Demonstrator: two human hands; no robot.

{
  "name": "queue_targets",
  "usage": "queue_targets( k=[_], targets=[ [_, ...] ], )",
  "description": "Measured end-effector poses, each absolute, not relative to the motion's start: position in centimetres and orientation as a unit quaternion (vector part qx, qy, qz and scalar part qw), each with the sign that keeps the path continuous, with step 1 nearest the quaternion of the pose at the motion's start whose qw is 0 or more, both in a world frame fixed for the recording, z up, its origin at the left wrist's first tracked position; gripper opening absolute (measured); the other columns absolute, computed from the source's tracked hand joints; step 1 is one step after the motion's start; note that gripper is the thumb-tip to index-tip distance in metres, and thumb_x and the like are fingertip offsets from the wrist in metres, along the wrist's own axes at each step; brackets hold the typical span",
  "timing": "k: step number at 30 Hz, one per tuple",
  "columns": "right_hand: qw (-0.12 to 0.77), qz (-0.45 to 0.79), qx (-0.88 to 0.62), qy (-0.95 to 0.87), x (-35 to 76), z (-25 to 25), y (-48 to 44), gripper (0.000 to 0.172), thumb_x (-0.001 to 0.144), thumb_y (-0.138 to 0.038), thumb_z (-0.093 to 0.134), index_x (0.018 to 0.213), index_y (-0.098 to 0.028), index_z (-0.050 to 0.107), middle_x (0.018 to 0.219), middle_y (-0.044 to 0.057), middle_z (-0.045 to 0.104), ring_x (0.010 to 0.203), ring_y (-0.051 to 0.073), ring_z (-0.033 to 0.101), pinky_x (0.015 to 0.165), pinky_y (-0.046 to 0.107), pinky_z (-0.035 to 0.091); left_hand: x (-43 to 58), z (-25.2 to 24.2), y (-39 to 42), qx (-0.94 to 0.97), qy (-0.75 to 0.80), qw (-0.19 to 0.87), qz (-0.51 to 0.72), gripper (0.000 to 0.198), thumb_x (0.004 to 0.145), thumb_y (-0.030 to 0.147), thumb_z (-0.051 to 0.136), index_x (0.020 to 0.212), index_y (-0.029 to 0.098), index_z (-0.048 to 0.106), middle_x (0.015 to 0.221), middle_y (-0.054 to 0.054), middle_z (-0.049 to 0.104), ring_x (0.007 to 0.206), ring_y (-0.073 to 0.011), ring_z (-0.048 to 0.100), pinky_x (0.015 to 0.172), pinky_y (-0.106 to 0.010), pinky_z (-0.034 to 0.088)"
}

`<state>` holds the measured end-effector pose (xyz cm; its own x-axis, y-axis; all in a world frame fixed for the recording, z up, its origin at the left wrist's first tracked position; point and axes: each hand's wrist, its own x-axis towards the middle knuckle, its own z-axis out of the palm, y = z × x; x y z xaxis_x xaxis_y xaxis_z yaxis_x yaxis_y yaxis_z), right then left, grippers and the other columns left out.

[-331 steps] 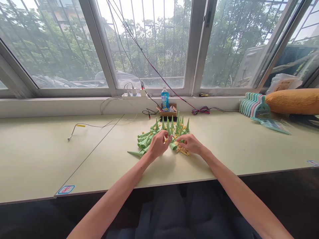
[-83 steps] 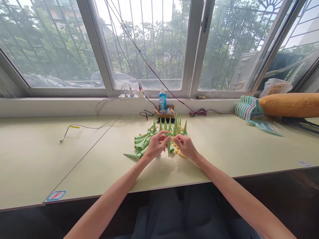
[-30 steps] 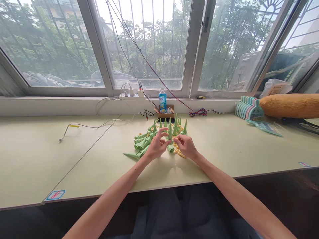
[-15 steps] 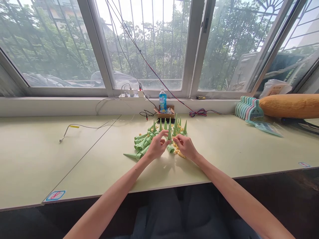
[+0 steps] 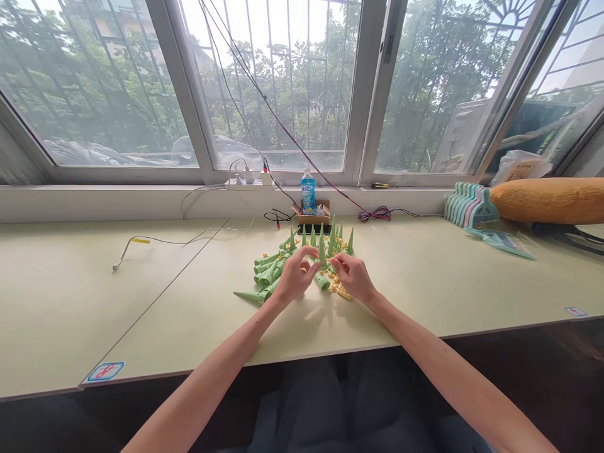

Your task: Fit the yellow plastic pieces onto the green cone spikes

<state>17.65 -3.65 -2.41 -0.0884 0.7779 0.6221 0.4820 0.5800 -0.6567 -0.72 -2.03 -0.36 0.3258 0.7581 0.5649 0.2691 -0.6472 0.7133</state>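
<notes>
My left hand (image 5: 296, 275) has its thumb and fingers curled around a green plastic spike (image 5: 323, 253), which stands point up. Close on the other side, my right hand (image 5: 353, 277) is pinched, its fingertips at the spike's side; whatever they hold is too small to make out. Beneath the hands lie a green hollow tube (image 5: 323, 282) and a scatter of small yellow plastic pieces (image 5: 341, 290). More green spikes stand upright behind, among them a tall spike (image 5: 333, 231). A pile of green spikes (image 5: 268, 272) lies on its side left of my left hand.
Behind the spikes are a dark phone (image 5: 315, 229) and a small cardboard box with a blue bottle (image 5: 308, 192). Coiled cable (image 5: 375, 214) and a power strip (image 5: 250, 182) sit by the window. Pastel plastic pieces (image 5: 472, 206) and an orange plush roll (image 5: 547, 200) lie right.
The green spike between my hands has shifted down very slightly, and my left fingers have loosened a little around it. Both arms stay in nearly the same place.
</notes>
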Motion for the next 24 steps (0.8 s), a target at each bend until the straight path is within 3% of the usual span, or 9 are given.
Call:
queue_targets(
  k=[5,9,16,24],
  targets=[
    [0.546,0.138,-0.429,-0.706,17.67,-2.08,-3.79,0.033,0.096,-0.043,0.045,0.077,-0.018,0.056,0.063,-0.001,0.049,0.052,0.011,0.042,0.051,0.023,0.037,-0.56,-0.21,-2.17,0.750,0.344,0.308,0.474,0.030,0.090,0.045,0.053,0.103,0.018,0.055,0.072,0.001,0.060,0.044,-0.0062,0.048,0.042,-0.019,0.041],
    [0.547,0.151,-0.401,-0.719,17.67,-2.18,-3.75,0.033,0.096,-0.044,0.046,0.080,-0.018,0.058,0.070,0.001,0.054,0.057,0.011,0.044,0.053,0.023,0.040,-0.50,0.01,-2.41,0.742,0.347,0.361,0.447,0.040,0.093,0.053,0.042,0.107,0.018,0.056,0.063,0.002,0.061,0.037,-0.0068,0.044,0.040,-0.020,0.037],
    [0.537,0.175,-0.385,-0.730,17.88,-2.35,-3.65,0.033,0.095,-0.046,0.047,0.084,-0.018,0.059,0.074,0.003,0.057,0.062,0.012,0.051,0.056,0.023,0.044,-0.62,0.29,-2.61,0.742,0.344,0.382,0.430,0.045,0.091,0.055,0.048,0.109,0.015,0.057,0.063,0.000,0.063,0.038,-0.0083,0.049,0.037,-0.019,0.036],
    [0.525,0.177,-0.410,-0.724,17.89,-2.44,-3.66,0.036,0.095,-0.048,0.044,0.078,-0.018,0.056,0.063,-0.001,0.050,0.054,0.011,0.043,0.053,0.023,0.041,-0.82,0.61,-2.83,0.755,0.341,0.372,0.419,0.047,0.088,0.055,0.052,0.114,0.017,0.056,0.076,-0.003,0.066,0.044,-0.0096,0.056,0.038,-0.019,0.040]
  ],
)
